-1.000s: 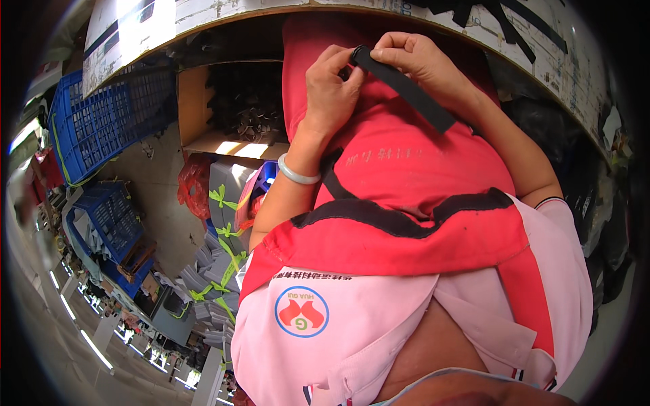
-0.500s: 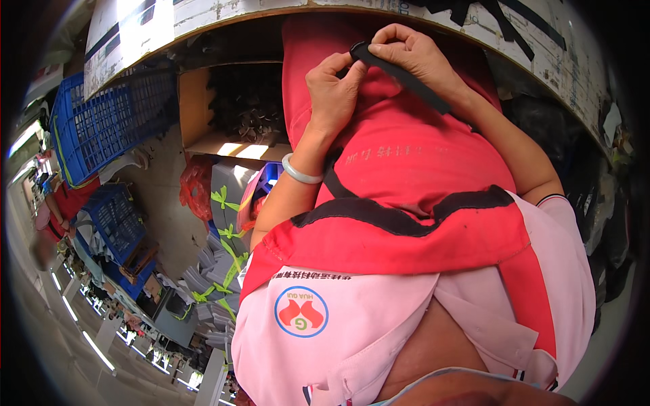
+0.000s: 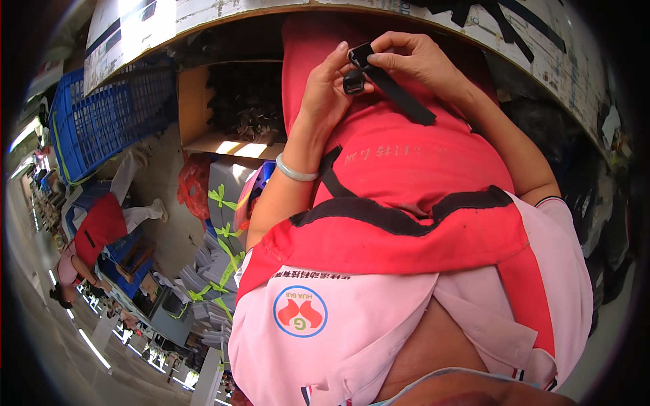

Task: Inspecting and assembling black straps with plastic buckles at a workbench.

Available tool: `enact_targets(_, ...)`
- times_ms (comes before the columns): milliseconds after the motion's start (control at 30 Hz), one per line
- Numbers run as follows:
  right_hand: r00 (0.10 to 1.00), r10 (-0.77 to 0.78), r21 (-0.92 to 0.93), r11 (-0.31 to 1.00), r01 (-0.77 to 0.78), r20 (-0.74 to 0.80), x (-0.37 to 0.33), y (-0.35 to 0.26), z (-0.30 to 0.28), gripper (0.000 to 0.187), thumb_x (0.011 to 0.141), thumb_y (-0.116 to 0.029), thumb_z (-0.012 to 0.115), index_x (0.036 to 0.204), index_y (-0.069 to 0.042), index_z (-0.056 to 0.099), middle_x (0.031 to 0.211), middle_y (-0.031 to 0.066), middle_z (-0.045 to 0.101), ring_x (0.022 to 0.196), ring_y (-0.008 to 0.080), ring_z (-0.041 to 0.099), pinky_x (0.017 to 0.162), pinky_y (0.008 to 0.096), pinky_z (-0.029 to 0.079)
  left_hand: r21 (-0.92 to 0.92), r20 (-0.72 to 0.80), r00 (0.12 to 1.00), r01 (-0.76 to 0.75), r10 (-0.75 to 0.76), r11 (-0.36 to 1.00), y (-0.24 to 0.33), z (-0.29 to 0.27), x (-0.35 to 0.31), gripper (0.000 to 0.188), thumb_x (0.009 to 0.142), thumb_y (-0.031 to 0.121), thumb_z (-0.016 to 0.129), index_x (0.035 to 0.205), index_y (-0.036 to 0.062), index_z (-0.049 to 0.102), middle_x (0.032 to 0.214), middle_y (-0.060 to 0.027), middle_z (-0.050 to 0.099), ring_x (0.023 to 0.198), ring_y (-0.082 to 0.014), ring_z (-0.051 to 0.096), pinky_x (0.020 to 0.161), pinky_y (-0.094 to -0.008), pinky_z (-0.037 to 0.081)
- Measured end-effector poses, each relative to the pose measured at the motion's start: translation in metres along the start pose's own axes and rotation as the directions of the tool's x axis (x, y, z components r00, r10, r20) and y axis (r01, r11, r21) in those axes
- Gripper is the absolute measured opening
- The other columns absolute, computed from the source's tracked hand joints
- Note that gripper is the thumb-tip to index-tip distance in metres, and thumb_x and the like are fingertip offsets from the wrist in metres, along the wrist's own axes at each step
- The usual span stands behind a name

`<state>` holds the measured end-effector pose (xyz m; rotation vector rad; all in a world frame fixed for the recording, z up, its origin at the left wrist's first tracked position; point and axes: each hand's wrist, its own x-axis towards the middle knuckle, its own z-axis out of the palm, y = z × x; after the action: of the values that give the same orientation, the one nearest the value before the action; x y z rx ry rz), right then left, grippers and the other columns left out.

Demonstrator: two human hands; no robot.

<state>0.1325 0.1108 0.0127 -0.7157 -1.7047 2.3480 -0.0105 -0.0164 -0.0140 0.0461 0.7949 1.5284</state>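
My left hand (image 3: 326, 91), with a pale bangle (image 3: 296, 172) on its wrist, pinches a small black plastic buckle (image 3: 353, 82) between thumb and fingers. My right hand (image 3: 421, 62) grips the end of a black webbing strap (image 3: 401, 96) at the buckle. The rest of the strap trails down over my red apron (image 3: 406, 183). Both hands work close together in front of my chest, just under the curved edge of the worktable (image 3: 474, 30). A pink shirt (image 3: 352, 318) with a round badge shows below the apron.
More black straps (image 3: 497, 12) lie on the worktable. Under it is an open cardboard box (image 3: 227, 108) of dark parts. Blue plastic crates (image 3: 101, 118) stand at left. Bundles tied with green bands (image 3: 220, 250) are stacked on the floor, near another person in red (image 3: 101, 227).
The hands have drawn closer together. The strap end is now at the buckle, which has come into view in my left fingers. The strap hangs steeper than before.
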Motion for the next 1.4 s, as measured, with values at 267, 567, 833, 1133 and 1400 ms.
enact_targets(267,0.953,-0.279,-0.059,0.96,0.273,-0.122,-0.017,-0.029,0.011,0.01,0.092,-0.004,0.061,0.101,-0.002,0.063,0.086,0.0,0.06,0.069,0.0058,0.057,0.061,0.0181,0.046,0.427,-0.066,0.962,-0.215,0.267,0.879,0.006,0.015,-0.004,0.024,0.093,0.016,0.062,0.103,-0.0057,0.066,0.077,-0.0104,0.068,0.057,-0.0141,0.062,0.049,-0.0228,0.051)
enact_targets(567,0.973,0.166,-0.275,0.939,-0.205,-0.16,-0.014,-0.022,0.005,0.02,0.091,-0.021,0.064,0.082,-0.004,0.059,0.07,0.0027,0.062,0.053,0.0062,0.057,0.047,0.0197,0.046,0.566,-0.087,0.904,-0.301,0.418,0.768,-0.003,0.02,-0.004,0.02,0.088,0.012,0.069,0.101,-0.003,0.07,0.072,-0.0043,0.066,0.052,-0.0079,0.056,0.046,-0.0195,0.045)
enact_targets(833,0.974,0.013,0.057,0.998,0.0,-0.226,-0.008,-0.013,0.008,0.025,0.095,-0.024,0.06,0.106,-0.002,0.058,0.079,0.001,0.059,0.063,0.0058,0.059,0.053,0.0184,0.051,0.419,-0.053,0.92,-0.332,0.387,0.845,-0.009,0.018,-0.001,0.019,0.087,0.002,0.067,0.106,-0.0017,0.069,0.087,-0.0031,0.064,0.057,-0.0082,0.057,0.048,-0.0196,0.044)
enact_targets(1133,0.983,0.176,-0.113,0.977,-0.18,-0.044,-0.009,-0.024,-0.017,0.027,0.09,-0.031,0.066,0.095,-0.005,0.067,0.071,-0.0024,0.06,0.057,0.0041,0.055,0.051,0.0171,0.045,0.554,0.184,0.877,-0.466,0.444,0.69,-0.006,0.015,-0.014,0.017,0.083,-0.006,0.067,0.098,0.0005,0.072,0.084,-0.0023,0.06,0.055,-0.0049,0.052,0.046,-0.017,0.04)
enact_targets(1400,0.993,0.074,-0.206,0.974,-0.092,-0.095,-0.005,-0.02,-0.02,0.023,0.088,-0.028,0.068,0.094,-0.006,0.067,0.078,-0.0016,0.063,0.071,0.005,0.06,0.063,0.0187,0.046,0.592,0.258,0.865,-0.493,0.43,0.638,-0.008,0.015,-0.02,0.019,0.083,-0.006,0.067,0.099,0.002,0.072,0.085,-0.0016,0.057,0.055,-0.0041,0.051,0.045,-0.0171,0.039)
